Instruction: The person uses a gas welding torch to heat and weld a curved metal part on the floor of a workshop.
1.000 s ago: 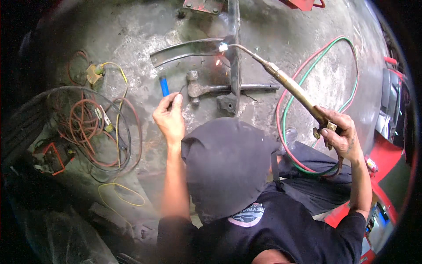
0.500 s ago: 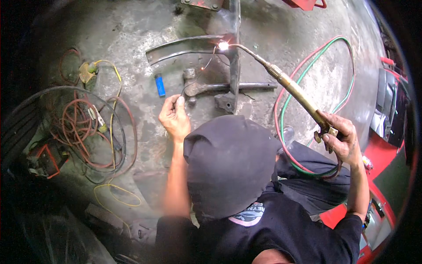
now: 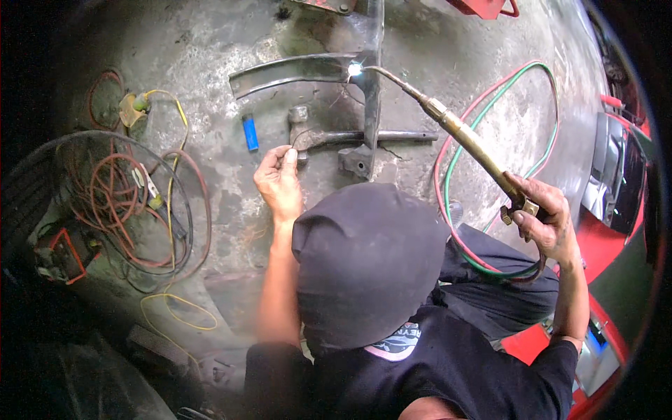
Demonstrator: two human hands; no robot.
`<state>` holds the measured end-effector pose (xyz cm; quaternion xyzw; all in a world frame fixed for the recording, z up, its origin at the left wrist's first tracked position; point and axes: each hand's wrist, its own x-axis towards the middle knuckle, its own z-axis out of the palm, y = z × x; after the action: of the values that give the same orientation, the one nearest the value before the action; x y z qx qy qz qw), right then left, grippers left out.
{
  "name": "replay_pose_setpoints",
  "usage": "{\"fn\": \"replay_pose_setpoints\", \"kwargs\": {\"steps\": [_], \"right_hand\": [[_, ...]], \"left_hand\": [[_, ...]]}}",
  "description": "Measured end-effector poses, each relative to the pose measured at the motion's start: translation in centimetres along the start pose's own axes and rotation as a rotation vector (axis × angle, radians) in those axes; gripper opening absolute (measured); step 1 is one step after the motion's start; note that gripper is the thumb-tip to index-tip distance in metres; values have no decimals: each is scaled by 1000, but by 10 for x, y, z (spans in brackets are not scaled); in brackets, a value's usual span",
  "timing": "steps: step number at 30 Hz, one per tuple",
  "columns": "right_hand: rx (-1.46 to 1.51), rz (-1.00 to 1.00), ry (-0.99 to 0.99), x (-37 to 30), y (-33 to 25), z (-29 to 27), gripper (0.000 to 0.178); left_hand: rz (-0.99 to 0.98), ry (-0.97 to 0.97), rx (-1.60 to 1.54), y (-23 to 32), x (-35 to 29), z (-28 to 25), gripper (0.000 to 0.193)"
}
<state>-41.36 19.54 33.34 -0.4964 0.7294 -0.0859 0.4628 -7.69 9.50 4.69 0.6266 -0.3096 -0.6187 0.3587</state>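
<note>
My left hand (image 3: 278,183) pinches a thin wire rod (image 3: 300,135) between thumb and fingertips. The rod curves up towards a bright glowing spot (image 3: 355,69). My right hand (image 3: 549,220) is wrapped round the valve end of a brass gas welding torch (image 3: 465,133), whose bent tip reaches that spot. The glow sits where a curved metal channel (image 3: 294,75) meets a long metal bar (image 3: 375,105). A hammer (image 3: 329,138) lies across the bar's near end, its head close to my left fingers. A dark rounded cloth shape (image 3: 371,266) hides the lower middle.
Red and green hoses (image 3: 449,161) loop on the concrete floor at the right. A small blue block (image 3: 250,133) lies left of the hammer. Tangled cables (image 3: 112,203) and a clamp (image 3: 149,183) lie at the left. Red metal parts (image 3: 483,7) stand at the far edge.
The glow at the torch tip has turned from warm orange-white to bluish white. A small red-hot point on the rod no longer shows. Both hands keep their grips; the view has shifted slightly.
</note>
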Motion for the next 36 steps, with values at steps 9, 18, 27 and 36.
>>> {"fn": "replay_pose_setpoints", "kwargs": {"steps": [9, 18, 27, 36], "right_hand": [[66, 83, -4, -1, -6, -2, 55], [17, 48, 23, 2, -13, -2, 55], [-12, 55, 21, 5, -19, -4, 58], [67, 131, 38, 4, -21, -5, 59]], "left_hand": [[315, 53, 270, -4, 1, 9, 6], [291, -25, 261, -6, 13, -1, 8], [215, -19, 172, 4, 8, -1, 8], [257, -41, 296, -12, 14, 8, 6]]}}
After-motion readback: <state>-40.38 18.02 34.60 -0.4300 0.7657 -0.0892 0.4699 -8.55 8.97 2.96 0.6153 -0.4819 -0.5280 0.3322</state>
